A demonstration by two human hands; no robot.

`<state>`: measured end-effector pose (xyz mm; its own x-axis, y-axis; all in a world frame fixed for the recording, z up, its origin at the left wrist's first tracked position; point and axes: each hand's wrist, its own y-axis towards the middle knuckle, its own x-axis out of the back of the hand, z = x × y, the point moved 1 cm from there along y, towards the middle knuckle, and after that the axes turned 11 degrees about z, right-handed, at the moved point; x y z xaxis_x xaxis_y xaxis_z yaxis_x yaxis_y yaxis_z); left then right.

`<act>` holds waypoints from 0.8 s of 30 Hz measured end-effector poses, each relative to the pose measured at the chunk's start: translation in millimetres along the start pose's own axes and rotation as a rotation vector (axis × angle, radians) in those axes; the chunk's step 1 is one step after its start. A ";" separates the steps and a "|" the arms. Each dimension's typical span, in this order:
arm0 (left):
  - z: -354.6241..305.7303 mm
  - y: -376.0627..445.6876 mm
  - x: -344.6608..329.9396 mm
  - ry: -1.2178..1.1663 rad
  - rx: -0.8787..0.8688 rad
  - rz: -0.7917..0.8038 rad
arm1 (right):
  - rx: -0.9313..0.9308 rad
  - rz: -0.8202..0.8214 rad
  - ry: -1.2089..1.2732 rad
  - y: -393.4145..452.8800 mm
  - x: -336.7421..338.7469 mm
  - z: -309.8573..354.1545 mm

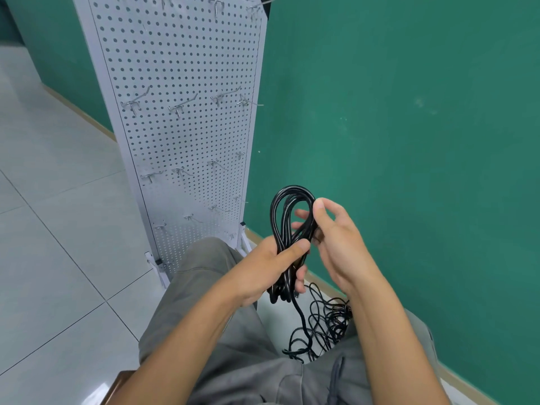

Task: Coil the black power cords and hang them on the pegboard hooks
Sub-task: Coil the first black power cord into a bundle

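Both hands meet in front of the white pegboard (181,118): my left hand (263,270) grips the waist of the coiled black cord (287,223), thumb clamped across the strands, while my right hand (336,238) sits relaxed with its fingers slipped through the top loop, gripping nothing. Loose cord (318,325) trails down to a tangle on the floor between my knees. It looks light, limp and springy, so I'd hold the bundle's middle and hang the top loop on a hook (181,105).
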<state>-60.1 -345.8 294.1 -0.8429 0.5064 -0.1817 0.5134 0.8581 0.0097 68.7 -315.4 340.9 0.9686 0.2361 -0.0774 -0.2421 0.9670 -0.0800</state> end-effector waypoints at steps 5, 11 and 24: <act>-2.5 -1.4 -1.0 0.022 0.034 -0.029 | 0.031 0.055 -0.125 -0.2 7.2 6.3; -2.8 -3.7 -2.3 -0.161 0.119 0.042 | 0.005 0.027 0.036 0.0 12.3 8.0; -12.5 -8.2 -10.8 -0.210 0.218 0.122 | -0.011 0.006 -0.085 12.8 4.6 10.2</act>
<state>-57.3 -357.3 308.3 -0.7333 0.5562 -0.3909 0.6499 0.7423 -0.1629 70.6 -300.9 349.7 0.9684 0.2494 0.0071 -0.2478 0.9645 -0.0911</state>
